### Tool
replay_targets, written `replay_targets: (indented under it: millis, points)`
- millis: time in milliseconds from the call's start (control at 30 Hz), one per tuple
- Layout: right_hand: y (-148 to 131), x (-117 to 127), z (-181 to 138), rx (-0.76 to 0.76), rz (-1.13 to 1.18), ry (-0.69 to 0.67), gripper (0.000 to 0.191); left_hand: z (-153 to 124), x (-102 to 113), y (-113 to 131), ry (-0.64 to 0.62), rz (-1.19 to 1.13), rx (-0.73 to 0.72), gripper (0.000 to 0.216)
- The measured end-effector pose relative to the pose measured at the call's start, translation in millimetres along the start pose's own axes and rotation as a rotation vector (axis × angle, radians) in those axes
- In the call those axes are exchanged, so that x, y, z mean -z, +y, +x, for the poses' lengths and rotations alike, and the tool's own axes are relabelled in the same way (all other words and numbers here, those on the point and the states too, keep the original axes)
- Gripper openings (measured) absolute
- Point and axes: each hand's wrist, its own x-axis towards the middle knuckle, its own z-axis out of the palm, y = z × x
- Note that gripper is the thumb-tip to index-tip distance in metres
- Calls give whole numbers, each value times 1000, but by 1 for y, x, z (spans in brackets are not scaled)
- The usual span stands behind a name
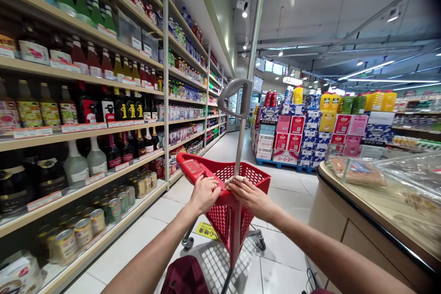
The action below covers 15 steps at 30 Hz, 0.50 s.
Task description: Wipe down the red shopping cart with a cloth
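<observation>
A red plastic shopping cart with a perforated basket stands in front of me on wheels. A grey metal pole rises from it, carrying a grey loop handle. My left hand is closed over the cart's near left rim, fingers curled on the red plastic. Beside the pole's foot, my right hand presses a crumpled whitish cloth against the cart's near edge. The cloth is mostly covered by the fingers. Both hands are close together, at either side of the near corner.
Shelves of bottles and cans line the left side. On the right is a rounded counter with packaged bread. Stacked drink cartons stand ahead. A yellow floor sign lies under the cart on white tiles.
</observation>
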Motion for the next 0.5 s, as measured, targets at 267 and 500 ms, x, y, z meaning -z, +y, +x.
replay_targets:
  millis: [267,500]
  points:
    - [44,24,12,-179,-142,135,60,-1,-23,25,113,-39,10,30]
    - [42,23,-11,-16,-116,-24,58,0,-30,45,131,-46,39,29]
